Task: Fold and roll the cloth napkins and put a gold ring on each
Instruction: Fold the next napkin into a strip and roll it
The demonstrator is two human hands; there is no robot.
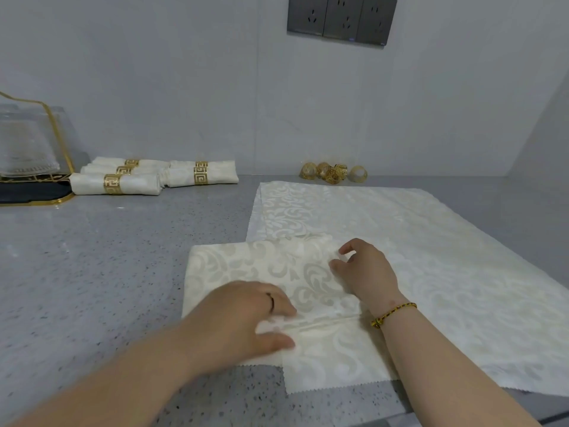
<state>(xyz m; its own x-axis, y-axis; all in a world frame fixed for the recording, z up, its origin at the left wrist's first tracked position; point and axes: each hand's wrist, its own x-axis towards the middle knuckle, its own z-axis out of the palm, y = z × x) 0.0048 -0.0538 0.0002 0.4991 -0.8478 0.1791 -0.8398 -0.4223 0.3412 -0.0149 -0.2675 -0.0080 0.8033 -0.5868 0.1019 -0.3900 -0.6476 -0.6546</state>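
A cream damask napkin (246,269), folded into a smaller rectangle, lies on the grey counter near the front. My left hand (240,318) grips a bunched fold of it at the near edge, thumb under and fingers over. My right hand (366,272) rests on the napkin's right side with fingers curled onto the cloth. Under and beyond it, more cream napkins (431,241) lie spread flat. Several loose gold rings (332,172) sit by the back wall. Several rolled napkins with gold rings (154,175) lie at the back left.
A glass and gold stand on a dark tray (34,180) occupies the far left. The grey speckled counter (92,257) extends left of the napkin. Wall sockets (341,20) are set high on the back wall. The counter's front edge runs at the lower right.
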